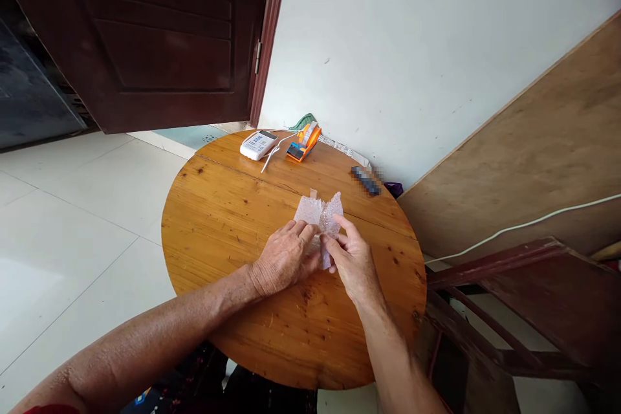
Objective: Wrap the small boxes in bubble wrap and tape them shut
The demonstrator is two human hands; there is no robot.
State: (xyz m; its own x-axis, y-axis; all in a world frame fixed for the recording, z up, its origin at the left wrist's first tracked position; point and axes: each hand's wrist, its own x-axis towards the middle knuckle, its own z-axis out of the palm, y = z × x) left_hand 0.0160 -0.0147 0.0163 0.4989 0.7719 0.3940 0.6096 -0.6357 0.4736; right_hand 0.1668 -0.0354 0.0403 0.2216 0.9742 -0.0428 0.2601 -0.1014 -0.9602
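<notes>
A small piece of clear bubble wrap (320,212) stands up from the middle of the round wooden table (228,220). My left hand (284,257) lies over its near left side, fingers curled and pressing on it. My right hand (353,257) pinches its right edge between thumb and fingers. The lower part of the wrap is hidden between my two hands.
At the table's far edge lie a white box (258,144) with a white cable, an orange tape dispenser (304,142) and a dark flat object (365,180). A wooden board (533,155) leans on the wall at right, above a dark wooden frame (524,310). A dark door (150,32) stands behind.
</notes>
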